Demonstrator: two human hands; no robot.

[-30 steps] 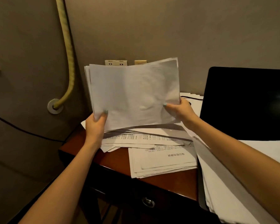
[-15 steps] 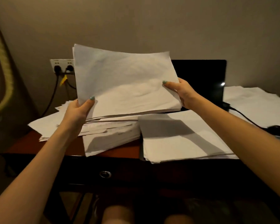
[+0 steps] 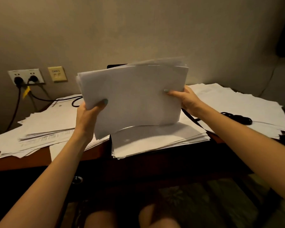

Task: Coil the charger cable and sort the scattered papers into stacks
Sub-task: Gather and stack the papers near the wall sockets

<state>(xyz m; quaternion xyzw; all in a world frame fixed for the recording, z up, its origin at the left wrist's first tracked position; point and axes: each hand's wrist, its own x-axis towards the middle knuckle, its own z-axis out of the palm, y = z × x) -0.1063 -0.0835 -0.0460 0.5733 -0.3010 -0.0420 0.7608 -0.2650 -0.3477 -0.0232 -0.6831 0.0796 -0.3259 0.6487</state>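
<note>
Both hands hold a sheaf of white papers (image 3: 135, 99) upright above the worktop (image 3: 23, 163), with its blank face to the camera and its lower edge bowed. The left hand (image 3: 87, 116) grips the sheaf's lower left corner, and the right hand (image 3: 186, 99) grips its right edge. On each hand only the thumb lies on the near face; the other fingers are hidden behind the sheets. The sheets at the sheaf's upper right are blurred, so their number cannot be told.

Directly below the sheaf lies a squared stack of papers (image 3: 155, 140), its far part covered by the sheaf. Left of the sheaf, a loose spread of printed sheets (image 3: 44, 129) fans over the worktop; the print is smeared and unreadable. Right of the sheaf, more white sheets (image 3: 234, 99) run out to the frame edge, which cuts them off. On these sheets, beyond the right forearm, the black charger cable (image 3: 237, 118) sits in a dark bundle, and how it is wound is hard to make out.

A dark edge (image 3: 117, 65) shows above the sheaf's top left, too little of it to identify. Far left of the sheaf, a socket plate (image 3: 25, 76) on the wall carries two black plugs. One black lead (image 3: 39, 98) runs from there toward the sheaf and disappears behind the left hand. Whether it joins the bundle cannot be told. Below the sheaf, two knees (image 3: 102, 218) are cut off by the bottom edge.
</note>
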